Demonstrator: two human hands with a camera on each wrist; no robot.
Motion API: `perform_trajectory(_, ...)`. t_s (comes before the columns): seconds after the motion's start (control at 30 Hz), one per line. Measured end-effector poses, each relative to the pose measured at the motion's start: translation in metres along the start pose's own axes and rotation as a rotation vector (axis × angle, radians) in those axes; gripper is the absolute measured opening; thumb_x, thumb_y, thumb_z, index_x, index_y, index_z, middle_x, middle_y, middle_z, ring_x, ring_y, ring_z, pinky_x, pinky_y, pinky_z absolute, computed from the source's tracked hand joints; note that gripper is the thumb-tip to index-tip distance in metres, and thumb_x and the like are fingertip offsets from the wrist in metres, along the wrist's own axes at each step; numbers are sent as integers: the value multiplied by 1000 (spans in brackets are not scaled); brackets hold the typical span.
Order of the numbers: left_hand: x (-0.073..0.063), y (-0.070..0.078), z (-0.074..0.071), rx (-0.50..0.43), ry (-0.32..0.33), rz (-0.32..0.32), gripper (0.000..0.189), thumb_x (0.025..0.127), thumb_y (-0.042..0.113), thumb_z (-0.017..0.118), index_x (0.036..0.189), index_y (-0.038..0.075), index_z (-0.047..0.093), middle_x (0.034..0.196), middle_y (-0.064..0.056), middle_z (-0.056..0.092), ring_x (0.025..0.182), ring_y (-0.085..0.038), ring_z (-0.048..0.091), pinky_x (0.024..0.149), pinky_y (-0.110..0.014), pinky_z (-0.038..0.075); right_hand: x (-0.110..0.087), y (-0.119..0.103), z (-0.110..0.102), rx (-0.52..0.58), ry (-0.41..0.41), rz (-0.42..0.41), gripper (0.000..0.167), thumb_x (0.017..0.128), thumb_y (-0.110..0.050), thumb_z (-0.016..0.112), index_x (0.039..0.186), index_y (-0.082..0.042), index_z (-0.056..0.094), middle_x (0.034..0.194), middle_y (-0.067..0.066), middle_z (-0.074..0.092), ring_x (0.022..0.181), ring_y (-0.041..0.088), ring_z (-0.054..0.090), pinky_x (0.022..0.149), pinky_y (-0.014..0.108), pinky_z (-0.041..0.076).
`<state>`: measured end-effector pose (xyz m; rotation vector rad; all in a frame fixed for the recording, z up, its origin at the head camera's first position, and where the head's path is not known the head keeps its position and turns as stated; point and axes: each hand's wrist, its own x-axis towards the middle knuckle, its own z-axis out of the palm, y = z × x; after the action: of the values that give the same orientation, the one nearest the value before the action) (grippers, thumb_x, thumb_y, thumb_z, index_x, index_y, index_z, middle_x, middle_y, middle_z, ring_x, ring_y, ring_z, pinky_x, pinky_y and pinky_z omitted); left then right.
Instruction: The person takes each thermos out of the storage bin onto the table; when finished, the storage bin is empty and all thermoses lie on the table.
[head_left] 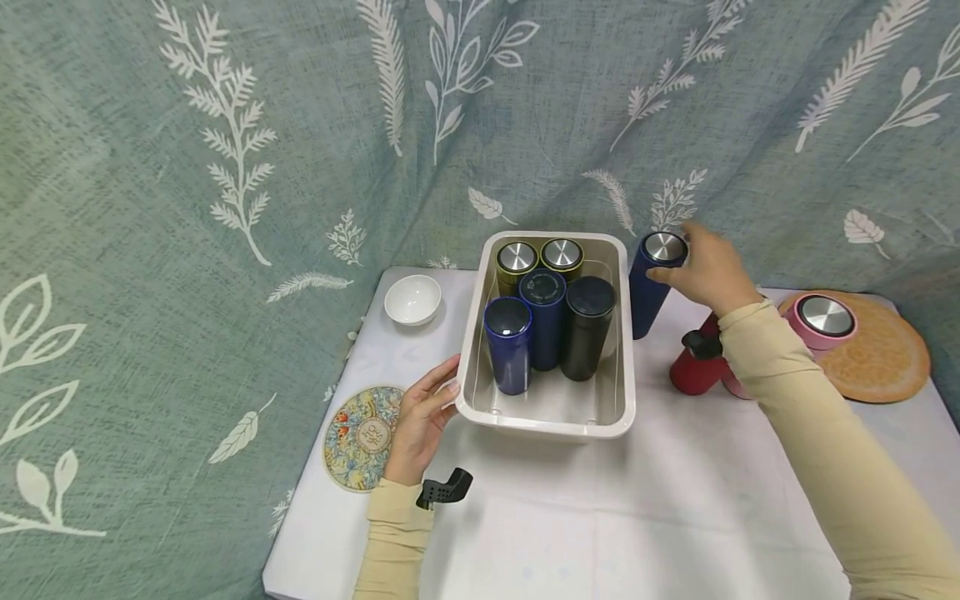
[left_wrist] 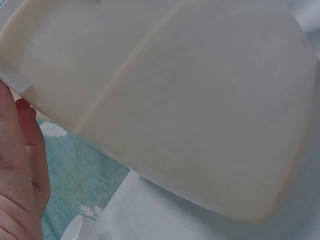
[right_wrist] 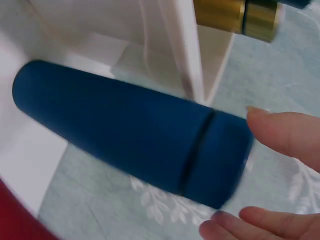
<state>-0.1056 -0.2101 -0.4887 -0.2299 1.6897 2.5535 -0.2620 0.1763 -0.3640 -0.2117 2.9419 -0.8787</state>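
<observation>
My left hand holds the rim of a pale plastic bin at its front left side; the bin's outer wall fills the left wrist view. Upright inside stand a shiny blue tumbler, a dark blue one, a black one and two yellow-green ones with silver lids. Just right of the bin, my right hand spans the silver-lidded top of a dark blue tumbler, thumb and fingertips at opposite sides of its cap. Its base appears near the tabletop.
A red tumbler and a pink tumbler stand right, partly behind my right arm, near a round orange-patterned mat. A white bowl and a floral round mat lie left. Leaf-patterned cloth hangs behind the table.
</observation>
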Motion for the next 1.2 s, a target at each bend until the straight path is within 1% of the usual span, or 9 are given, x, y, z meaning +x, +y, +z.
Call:
perform_trajectory(0.13, 0, 0, 0, -9, -2, -7, 53, 96, -5, 54, 147, -8, 42, 123, 4, 68, 103, -7, 69, 78, -18, 58, -16, 5, -14, -56, -60, 2, 83, 88, -32, 73, 146, 13, 36, 146, 39, 42, 131, 59, 40, 109, 70, 35)
perform_trajectory(0.3, 0, 1, 0, -15, -15, -5, 53, 96, -5, 54, 147, -9, 41, 124, 3, 68, 104, -7, 69, 81, -19, 58, -38, 16, -25, -143, -131, -13, 76, 86, -33, 74, 140, 13, 46, 140, 40, 47, 126, 58, 44, 104, 70, 39)
perform_trajectory(0.4, 0, 1, 0, -12, -19, -3, 53, 96, -4, 54, 147, -9, 41, 124, 3, 67, 105, -8, 69, 82, -19, 58, -50, 23, -28, -171, -137, -26, 74, 84, -34, 77, 136, 12, 50, 132, 39, 54, 118, 57, 50, 97, 68, 43)
perform_trajectory(0.53, -1, 1, 0, -12, -19, -2, 53, 96, -4, 54, 147, -9, 41, 124, 3, 67, 105, -8, 69, 82, -19, 58, -62, 33, -31, -189, -125, -74, 66, 80, -29, 81, 125, 12, 58, 113, 33, 64, 102, 48, 59, 87, 61, 48)
perform_trajectory(0.63, -1, 1, 1, -15, -19, -6, 52, 96, -4, 54, 147, -9, 41, 124, 3, 68, 105, -7, 69, 82, -19, 58, -68, 39, -33, -182, -140, -72, 64, 78, -25, 83, 123, 12, 57, 108, 31, 65, 99, 45, 60, 85, 59, 48)
perform_trajectory(0.77, -1, 1, 1, -14, -23, -9, 52, 96, -5, 53, 147, -9, 41, 124, 3, 67, 106, -7, 68, 83, -19, 58, -69, 46, -33, -164, -150, -41, 68, 77, -22, 83, 129, 12, 53, 112, 32, 64, 102, 46, 60, 85, 61, 49)
perform_trajectory(0.9, -1, 1, 0, -9, -25, -2, 53, 96, -4, 54, 147, -10, 40, 124, 3, 68, 106, -7, 69, 83, -20, 58, -66, 50, -34, -158, -134, -50, 65, 76, -25, 84, 126, 8, 58, 106, 28, 68, 96, 42, 63, 80, 55, 50)
perform_trajectory(1.07, 0, 0, -1, -6, -26, 7, 53, 96, -3, 56, 147, -10, 41, 125, 3, 68, 106, -8, 69, 82, -20, 58, -55, 51, -37, -161, -121, -42, 61, 76, -28, 85, 122, 6, 62, 102, 25, 69, 92, 41, 62, 71, 46, 48)
perform_trajectory(1.2, 0, 0, -1, 5, -27, 10, 53, 96, -3, 56, 147, -9, 42, 125, 3, 67, 106, -9, 69, 82, -20, 58, -43, 53, -36, -149, -76, -29, 60, 75, -26, 85, 121, 6, 62, 103, 28, 69, 94, 44, 61, 70, 45, 46)
